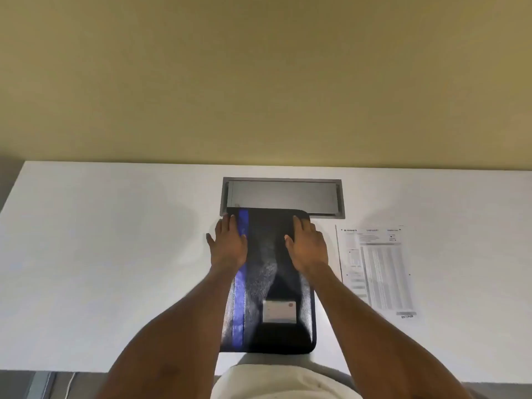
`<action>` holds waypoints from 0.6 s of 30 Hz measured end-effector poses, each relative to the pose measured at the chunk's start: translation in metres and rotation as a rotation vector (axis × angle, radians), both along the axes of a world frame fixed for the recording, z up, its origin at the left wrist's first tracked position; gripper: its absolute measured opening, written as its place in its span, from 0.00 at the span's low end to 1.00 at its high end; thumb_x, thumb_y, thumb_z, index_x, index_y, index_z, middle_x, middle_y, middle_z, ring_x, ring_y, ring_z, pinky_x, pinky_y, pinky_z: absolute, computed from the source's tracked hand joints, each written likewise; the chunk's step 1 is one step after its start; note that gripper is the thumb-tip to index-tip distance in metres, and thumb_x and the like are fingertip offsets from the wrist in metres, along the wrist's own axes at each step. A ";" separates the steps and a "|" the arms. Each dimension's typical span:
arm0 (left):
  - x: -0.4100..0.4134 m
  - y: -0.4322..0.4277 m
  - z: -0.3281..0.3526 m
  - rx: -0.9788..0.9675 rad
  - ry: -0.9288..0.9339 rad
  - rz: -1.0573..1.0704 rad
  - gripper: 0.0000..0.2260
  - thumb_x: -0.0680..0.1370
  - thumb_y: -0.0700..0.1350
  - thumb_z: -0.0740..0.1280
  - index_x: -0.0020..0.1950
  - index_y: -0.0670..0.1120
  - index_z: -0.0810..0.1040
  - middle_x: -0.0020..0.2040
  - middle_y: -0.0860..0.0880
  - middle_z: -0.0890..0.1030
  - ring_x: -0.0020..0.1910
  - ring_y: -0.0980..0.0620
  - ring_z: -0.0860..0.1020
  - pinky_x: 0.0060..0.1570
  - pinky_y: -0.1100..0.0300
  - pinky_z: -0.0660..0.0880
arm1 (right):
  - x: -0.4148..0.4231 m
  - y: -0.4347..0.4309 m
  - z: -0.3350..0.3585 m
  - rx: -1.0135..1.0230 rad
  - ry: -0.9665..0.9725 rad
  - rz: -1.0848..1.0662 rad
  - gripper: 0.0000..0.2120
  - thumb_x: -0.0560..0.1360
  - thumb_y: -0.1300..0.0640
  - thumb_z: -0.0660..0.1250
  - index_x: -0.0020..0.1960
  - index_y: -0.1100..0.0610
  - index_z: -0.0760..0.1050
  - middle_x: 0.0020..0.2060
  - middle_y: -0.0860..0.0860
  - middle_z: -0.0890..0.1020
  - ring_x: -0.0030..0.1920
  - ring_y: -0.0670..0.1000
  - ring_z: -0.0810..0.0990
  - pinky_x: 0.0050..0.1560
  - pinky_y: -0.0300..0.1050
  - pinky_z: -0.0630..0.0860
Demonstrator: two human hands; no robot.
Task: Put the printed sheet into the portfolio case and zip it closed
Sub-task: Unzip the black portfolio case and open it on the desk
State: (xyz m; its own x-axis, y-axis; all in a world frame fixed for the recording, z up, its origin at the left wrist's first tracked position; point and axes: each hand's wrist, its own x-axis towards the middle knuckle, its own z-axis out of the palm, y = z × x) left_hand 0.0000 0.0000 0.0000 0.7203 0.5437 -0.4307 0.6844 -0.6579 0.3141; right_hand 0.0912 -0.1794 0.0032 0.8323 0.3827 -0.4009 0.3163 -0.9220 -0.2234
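Two flat hands rest on the case (270, 283) near its 12 o'clock end: left hand (229, 243) and right hand (308, 246), fingers straight and close, thumbs out. The sheet (377, 269) lies at the case's 3 o'clock. Best hold the case down and pull the zip open slowly. The zip is hidden.

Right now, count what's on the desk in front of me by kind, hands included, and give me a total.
1 portfolio case
1 printed sheet
1 grey cable hatch
2 hands: left hand and right hand, both flat on the case
Total: 5
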 end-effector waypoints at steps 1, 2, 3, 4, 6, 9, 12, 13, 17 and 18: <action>0.005 0.004 -0.002 0.009 -0.003 -0.006 0.29 0.85 0.50 0.60 0.84 0.45 0.55 0.85 0.46 0.55 0.83 0.44 0.54 0.79 0.35 0.54 | 0.004 0.006 -0.002 0.002 0.007 0.013 0.30 0.83 0.42 0.58 0.81 0.51 0.56 0.79 0.53 0.64 0.78 0.59 0.65 0.76 0.54 0.64; 0.010 0.008 -0.003 0.013 -0.003 -0.007 0.29 0.85 0.50 0.60 0.84 0.46 0.55 0.85 0.46 0.55 0.83 0.45 0.54 0.79 0.35 0.54 | 0.008 0.012 -0.005 0.008 0.009 0.010 0.30 0.83 0.42 0.58 0.81 0.51 0.56 0.79 0.53 0.63 0.78 0.58 0.64 0.77 0.54 0.63; 0.015 0.012 -0.006 0.024 -0.004 -0.017 0.29 0.85 0.49 0.60 0.84 0.46 0.54 0.85 0.47 0.54 0.83 0.45 0.54 0.79 0.35 0.54 | 0.012 0.018 -0.008 0.011 0.012 0.015 0.30 0.83 0.42 0.58 0.81 0.50 0.56 0.79 0.52 0.63 0.79 0.58 0.64 0.77 0.54 0.62; 0.019 0.015 -0.008 0.027 -0.007 -0.030 0.29 0.85 0.49 0.60 0.84 0.46 0.54 0.85 0.47 0.54 0.83 0.45 0.53 0.79 0.35 0.54 | 0.016 0.023 -0.010 0.015 0.016 0.030 0.29 0.83 0.42 0.58 0.81 0.50 0.56 0.79 0.52 0.63 0.79 0.58 0.63 0.78 0.54 0.61; 0.030 0.020 -0.013 0.041 -0.003 -0.058 0.27 0.85 0.50 0.60 0.83 0.47 0.56 0.85 0.47 0.54 0.83 0.45 0.54 0.79 0.35 0.54 | 0.025 0.035 -0.016 0.006 0.008 0.072 0.29 0.83 0.42 0.58 0.80 0.50 0.57 0.79 0.52 0.64 0.79 0.58 0.64 0.78 0.54 0.59; 0.039 0.029 -0.022 0.088 0.006 -0.083 0.25 0.86 0.51 0.59 0.82 0.47 0.60 0.84 0.46 0.57 0.83 0.44 0.56 0.79 0.36 0.52 | 0.038 0.047 -0.022 0.006 -0.010 0.130 0.28 0.83 0.43 0.59 0.79 0.51 0.59 0.77 0.53 0.67 0.77 0.58 0.66 0.78 0.53 0.61; 0.045 0.037 -0.028 0.172 0.041 -0.083 0.20 0.86 0.51 0.59 0.77 0.47 0.68 0.78 0.44 0.67 0.77 0.43 0.65 0.77 0.39 0.59 | 0.047 0.060 -0.028 0.016 -0.022 0.193 0.24 0.83 0.45 0.59 0.76 0.52 0.64 0.74 0.54 0.72 0.74 0.57 0.70 0.76 0.54 0.64; 0.046 0.040 -0.029 0.215 0.047 -0.084 0.18 0.85 0.51 0.59 0.73 0.47 0.71 0.74 0.44 0.71 0.73 0.43 0.68 0.74 0.41 0.64 | 0.049 0.064 -0.030 0.015 -0.025 0.214 0.22 0.83 0.46 0.59 0.75 0.51 0.66 0.73 0.54 0.73 0.73 0.57 0.71 0.75 0.54 0.65; 0.054 0.048 -0.032 0.218 0.027 -0.087 0.15 0.85 0.49 0.58 0.69 0.45 0.75 0.64 0.43 0.75 0.62 0.43 0.75 0.63 0.48 0.72 | 0.056 0.085 -0.036 0.002 -0.019 0.284 0.17 0.83 0.49 0.58 0.69 0.53 0.74 0.67 0.55 0.77 0.69 0.57 0.74 0.74 0.55 0.66; 0.058 0.050 -0.032 0.165 0.027 -0.069 0.16 0.85 0.48 0.58 0.69 0.44 0.75 0.64 0.43 0.75 0.61 0.42 0.77 0.62 0.48 0.74 | 0.058 0.091 -0.036 0.000 -0.015 0.301 0.17 0.83 0.50 0.58 0.68 0.54 0.75 0.65 0.55 0.78 0.67 0.57 0.75 0.73 0.55 0.67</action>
